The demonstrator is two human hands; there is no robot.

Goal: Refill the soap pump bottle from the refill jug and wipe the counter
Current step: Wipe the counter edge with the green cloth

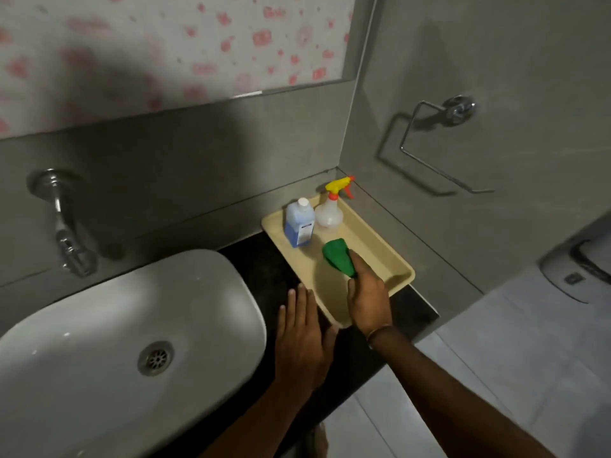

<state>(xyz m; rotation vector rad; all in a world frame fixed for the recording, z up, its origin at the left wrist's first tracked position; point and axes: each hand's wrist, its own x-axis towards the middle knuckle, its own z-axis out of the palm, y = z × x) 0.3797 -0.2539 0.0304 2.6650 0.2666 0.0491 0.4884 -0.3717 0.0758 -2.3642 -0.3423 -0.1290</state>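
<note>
The person stands at a black stone counter (264,269) with both arms reaching forward. The right hand (367,299) is inside the beige tray (370,246) that sits on the counter's right end, pushed into the corner of the grey walls. Its fingers are curled round the near end of a bunched green cloth (337,256) and grip it, while the far end of the cloth lies on the tray floor. A thin band circles that wrist.

The left hand (302,332) lies flat on the counter between the white basin (99,325) and the tray. Its fingers are straight and close together, holding nothing, and the thumb is just beside the tray's near corner.

At the back of the tray stand two bottles, touching or nearly so. One is a blue refill jug (299,224) with a white cap and a label, upright. To its right is a clear spray bottle (329,214) with a yellow-and-red trigger. Both are well apart from the hands, with the cloth between.

A chrome tap (66,233) juts from the wall over the basin, and a towel ring (429,150) hangs on the right-hand wall.
</note>
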